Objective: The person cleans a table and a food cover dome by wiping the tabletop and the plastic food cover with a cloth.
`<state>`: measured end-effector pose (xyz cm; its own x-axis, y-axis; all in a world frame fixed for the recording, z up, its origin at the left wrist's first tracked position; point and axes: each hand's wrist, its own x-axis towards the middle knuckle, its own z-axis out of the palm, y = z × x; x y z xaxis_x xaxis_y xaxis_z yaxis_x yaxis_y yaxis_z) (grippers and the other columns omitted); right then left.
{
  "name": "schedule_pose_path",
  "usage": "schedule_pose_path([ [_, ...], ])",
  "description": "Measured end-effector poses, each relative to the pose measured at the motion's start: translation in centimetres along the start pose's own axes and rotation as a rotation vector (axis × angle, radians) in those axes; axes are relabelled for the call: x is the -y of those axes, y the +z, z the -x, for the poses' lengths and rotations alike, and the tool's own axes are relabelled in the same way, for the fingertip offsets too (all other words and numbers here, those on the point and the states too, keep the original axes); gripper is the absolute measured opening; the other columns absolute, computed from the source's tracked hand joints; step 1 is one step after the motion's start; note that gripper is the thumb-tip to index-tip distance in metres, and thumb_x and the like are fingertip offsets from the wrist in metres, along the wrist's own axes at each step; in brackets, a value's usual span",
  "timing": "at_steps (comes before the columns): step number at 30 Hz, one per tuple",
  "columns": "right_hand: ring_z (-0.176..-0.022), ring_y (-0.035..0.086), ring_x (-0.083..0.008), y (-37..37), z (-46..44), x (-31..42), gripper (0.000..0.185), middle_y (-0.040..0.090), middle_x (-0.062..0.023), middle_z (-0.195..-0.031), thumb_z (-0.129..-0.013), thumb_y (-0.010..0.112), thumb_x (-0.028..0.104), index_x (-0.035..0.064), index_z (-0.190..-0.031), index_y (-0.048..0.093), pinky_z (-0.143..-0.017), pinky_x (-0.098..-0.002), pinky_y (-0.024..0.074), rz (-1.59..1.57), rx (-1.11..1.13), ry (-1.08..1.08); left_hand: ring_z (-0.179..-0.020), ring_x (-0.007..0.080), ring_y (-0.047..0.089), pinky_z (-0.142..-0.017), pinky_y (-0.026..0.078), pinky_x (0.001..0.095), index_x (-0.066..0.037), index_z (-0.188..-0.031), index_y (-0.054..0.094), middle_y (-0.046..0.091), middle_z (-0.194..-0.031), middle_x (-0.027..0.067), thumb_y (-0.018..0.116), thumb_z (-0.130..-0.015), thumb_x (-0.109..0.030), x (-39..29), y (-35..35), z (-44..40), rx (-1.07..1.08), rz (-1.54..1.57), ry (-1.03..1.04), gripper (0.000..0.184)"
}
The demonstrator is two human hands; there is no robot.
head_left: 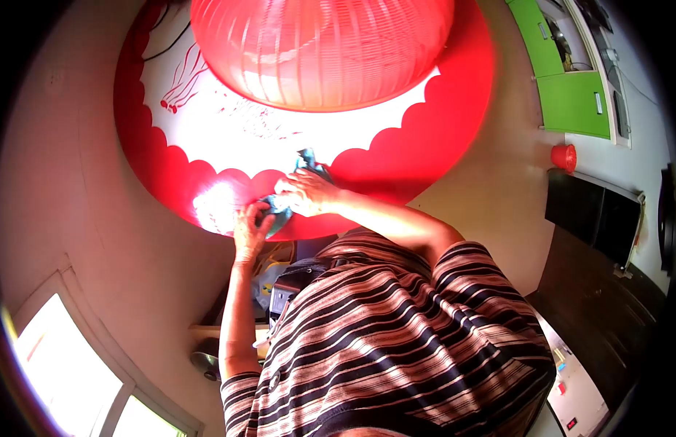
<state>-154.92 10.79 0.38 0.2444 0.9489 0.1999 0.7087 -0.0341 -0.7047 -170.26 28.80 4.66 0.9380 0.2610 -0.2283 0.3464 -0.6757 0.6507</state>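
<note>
A crumpled blue-green cloth (278, 211) lies at the near edge of the round red and white tabletop (396, 160). My left hand (250, 224) is at the table's edge, its fingers bent onto the cloth's left end. Just right of it, my right hand (306, 192) has its fingers closed on the bunched cloth, part of which sticks up beyond the knuckles. Beyond my hands, a large red ribbed mesh dome (323, 58) stands over the far part of the table.
Dark cables lie at the table's far left. At the right are green cabinets (571, 102), a red basket (563, 157) and a dark panelled unit (593, 211). Windows (65, 364) are at the lower left. Bags and a wooden ledge show below the table edge.
</note>
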Motion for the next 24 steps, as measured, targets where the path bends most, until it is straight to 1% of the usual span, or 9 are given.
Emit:
schedule_pose_path([
  [1, -0.105, 0.054, -0.023, -1.4, 1.9, -0.4, 0.028, 0.055, -0.0043, -0.108, -0.076, 0.065, 0.015, 0.0175, -0.104, 0.063, -0.087, -0.0404, 0.0408, 0.042, -0.098, -0.033, -0.084, 0.028, 0.055, -0.081, 0.044, 0.0426, -0.012, -0.108, 0.065, 0.059, -0.089, 0.009, 0.075, -0.079, -0.021, -1.7, 1.0, -0.4, 0.033, -0.029, 0.039, 0.031],
  [5, -0.1, 0.058, -0.0233, -7.4, 8.7, -2.6, 0.027, 0.057, -0.0026, -0.103, -0.075, 0.066, 0.011, 0.0179, -0.101, 0.064, -0.084, -0.0414, 0.0441, 0.085, -0.16, 0.052, -0.085, 0.0241, 0.064, -0.08, 0.051, 0.037, -0.01, -0.113, 0.066, 0.064, -0.092, 0.0093, 0.072, -0.086, -0.023, -7.4, 3.7, -4.7, 0.264, 0.134, 0.12, 0.031],
  [8, -0.098, 0.06, -0.0237, -12.2, 13.7, -4.3, 0.027, 0.058, -0.0019, -0.102, -0.074, 0.068, 0.008, 0.0171, -0.098, 0.065, -0.084, -0.0422, 0.0457, 0.181, -0.262, 0.133, -0.076, 0.0236, 0.066, -0.07, 0.054, 0.0358, -0.008, -0.11, 0.067, 0.065, -0.085, 0.0107, 0.071, -0.086, -0.017, -11.7, 4.9, -9.3, 0.138, 0.118, 0.213, 0.026],
  [12, -0.091, 0.062, -0.0266, -17.3, 20.5, -7.7, 0.027, 0.059, -0.0046, -0.099, -0.071, 0.067, 0.002, 0.0152, -0.095, 0.067, -0.079, -0.0419, 0.0492, 0.239, -0.456, 0.243, -0.075, 0.0258, 0.067, -0.068, 0.053, 0.0366, -0.008, -0.102, 0.067, 0.065, -0.085, 0.0107, 0.069, -0.086, -0.009, -18.0, 3.8, -14.9, -0.211, 0.094, 0.466, 0.016],
  [14, -0.089, 0.061, -0.0289, -19.5, 22.7, -8.6, 0.028, 0.059, -0.0063, -0.099, -0.07, 0.067, 0.002, 0.0146, -0.094, 0.066, -0.077, -0.0421, 0.0499, 0.267, -0.528, 0.28, -0.078, 0.0284, 0.067, -0.069, 0.053, 0.0379, -0.007, -0.1, 0.066, 0.065, -0.086, 0.0111, 0.069, -0.086, -0.006, -21.3, 1.7, -17.3, -0.318, 0.096, 0.48, 0.014],
  [17, -0.092, 0.06, -0.0316, -21.0, 23.6, -9.0, 0.031, 0.058, -0.0077, -0.098, -0.066, 0.066, 0.0, 0.0144, -0.094, 0.065, -0.078, -0.0433, 0.0488, 0.245, -0.51, 0.401, -0.086, 0.0349, 0.063, -0.072, 0.052, 0.043, -0.007, -0.102, 0.065, 0.065, -0.095, 0.0136, 0.068, -0.085, -0.006, -24.5, -2.1, -21.8, -0.554, -0.077, 0.594, 0.018],
  [20, -0.1, 0.059, -0.0285, -21.2, 22.5, -6.3, 0.049, 0.055, -0.0072, -0.119, -0.068, 0.073, 0.022, 0.0189, -0.116, 0.063, -0.083, -0.0473, 0.0439, 0.391, -0.364, 0.559, -0.098, 0.0374, 0.058, -0.084, 0.049, 0.0469, -0.009, -0.113, 0.063, 0.063, -0.106, 0.0152, 0.068, -0.085, -0.013, -29.0, -6.3, -26.9, -0.631, -0.158, 0.636, 0.029],
  [22, -0.106, 0.056, -0.0266, -20.5, 22.4, -6.7, 0.059, 0.052, -0.0062, -0.128, -0.069, 0.076, 0.036, 0.0229, -0.124, 0.06, -0.084, -0.0489, 0.0421, 0.531, -0.355, 0.48, -0.107, 0.039, 0.054, -0.091, 0.046, 0.0472, -0.011, -0.128, 0.056, 0.059, -0.119, 0.0169, 0.069, -0.084, -0.017, -30.6, -7.6, -31.3, -0.693, -0.188, 0.591, 0.046],
  [24, -0.108, 0.054, -0.0265, -19.6, 22.3, -6.6, 0.057, 0.053, -0.0042, -0.126, -0.071, 0.077, 0.038, 0.0258, -0.124, 0.061, -0.085, -0.0476, 0.0413, 0.552, -0.333, 0.487, -0.117, 0.0393, 0.05, -0.097, 0.046, 0.0453, -0.012, -0.139, 0.046, 0.053, -0.132, 0.0178, 0.069, -0.083, -0.02, -31.5, -8.6, -36.2, -0.783, -0.222, 0.711, 0.061],
])
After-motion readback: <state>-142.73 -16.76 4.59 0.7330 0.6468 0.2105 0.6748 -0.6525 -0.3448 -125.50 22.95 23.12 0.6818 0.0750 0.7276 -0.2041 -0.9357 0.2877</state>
